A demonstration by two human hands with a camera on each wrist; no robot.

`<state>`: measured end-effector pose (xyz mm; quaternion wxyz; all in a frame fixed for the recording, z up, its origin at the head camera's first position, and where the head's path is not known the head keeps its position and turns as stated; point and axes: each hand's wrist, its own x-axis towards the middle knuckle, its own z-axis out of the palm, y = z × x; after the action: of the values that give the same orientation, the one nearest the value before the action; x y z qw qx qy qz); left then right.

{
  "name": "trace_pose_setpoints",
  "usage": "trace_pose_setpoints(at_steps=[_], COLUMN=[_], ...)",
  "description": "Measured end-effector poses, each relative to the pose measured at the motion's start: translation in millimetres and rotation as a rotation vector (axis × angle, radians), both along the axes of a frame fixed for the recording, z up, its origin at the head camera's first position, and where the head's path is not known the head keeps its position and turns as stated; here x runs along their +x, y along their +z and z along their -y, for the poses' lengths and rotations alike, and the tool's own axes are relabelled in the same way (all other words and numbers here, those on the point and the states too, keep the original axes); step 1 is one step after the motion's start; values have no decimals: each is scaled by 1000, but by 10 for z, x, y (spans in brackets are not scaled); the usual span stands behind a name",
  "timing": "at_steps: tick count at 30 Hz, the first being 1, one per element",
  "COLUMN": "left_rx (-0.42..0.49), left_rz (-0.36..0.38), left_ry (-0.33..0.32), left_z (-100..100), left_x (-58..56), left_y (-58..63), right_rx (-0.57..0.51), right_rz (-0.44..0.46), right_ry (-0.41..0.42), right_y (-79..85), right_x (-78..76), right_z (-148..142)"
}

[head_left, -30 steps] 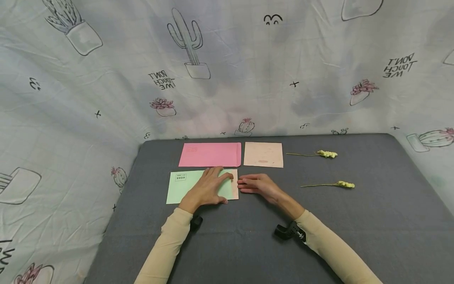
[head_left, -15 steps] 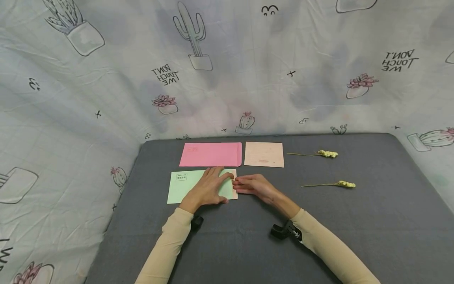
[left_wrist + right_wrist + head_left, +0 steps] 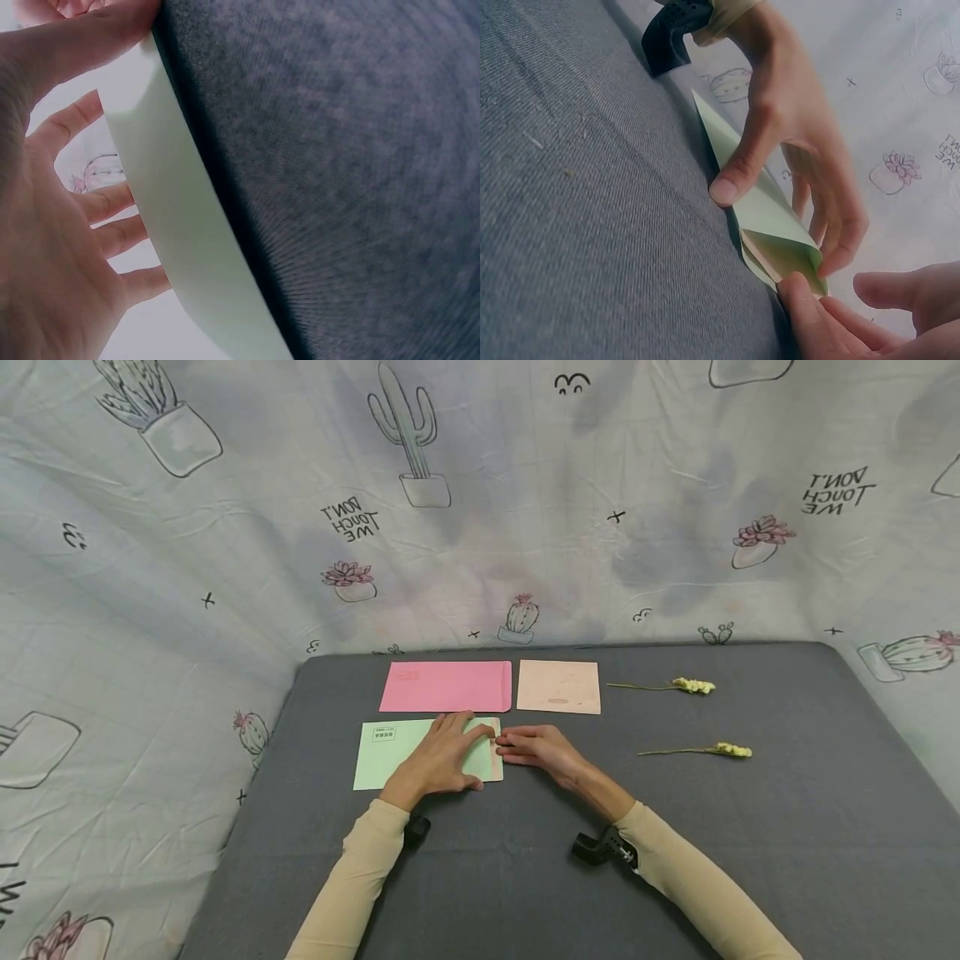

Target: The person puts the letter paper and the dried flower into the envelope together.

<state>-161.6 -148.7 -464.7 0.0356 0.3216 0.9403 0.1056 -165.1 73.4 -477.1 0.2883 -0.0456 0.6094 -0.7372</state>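
Tabletop (image 3: 495, 893) passage between barriers: left sleeve (image 3: 348, 881), right sleeve (image 3: 692, 881)

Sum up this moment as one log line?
Left hand: holds green envelope; right hand: fingertips at its open end; pink envelope: beyond it.

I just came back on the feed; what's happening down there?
A person's left hand grips a green envelope across its width, near its gaping right end. The fingers of the right hand are at that opening, where a peach sheet sits mostly inside, with a thin strip showing. A pink envelope and a second peach sheet lie beyond, and two yellow flower sprigs lie off to the right.
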Motion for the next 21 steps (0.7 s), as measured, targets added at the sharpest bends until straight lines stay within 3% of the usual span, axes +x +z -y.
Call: trace_pose_setpoints(at_steps=[12,16,21], left_rx=[-16,-4,-6], left_rz=[-3,-2,6], left_ry=[8,6,12], left_z=[-9,-14,15], left_x=[5,5,18], left_y=[0,4,14], right_rx=[-19,49,232], right_rz=[-8,-121,-309], right_ry=[12,5,-58], right_y=[-11,36,155], right_x=[-1,20,56], right_z=[33,-147,-591])
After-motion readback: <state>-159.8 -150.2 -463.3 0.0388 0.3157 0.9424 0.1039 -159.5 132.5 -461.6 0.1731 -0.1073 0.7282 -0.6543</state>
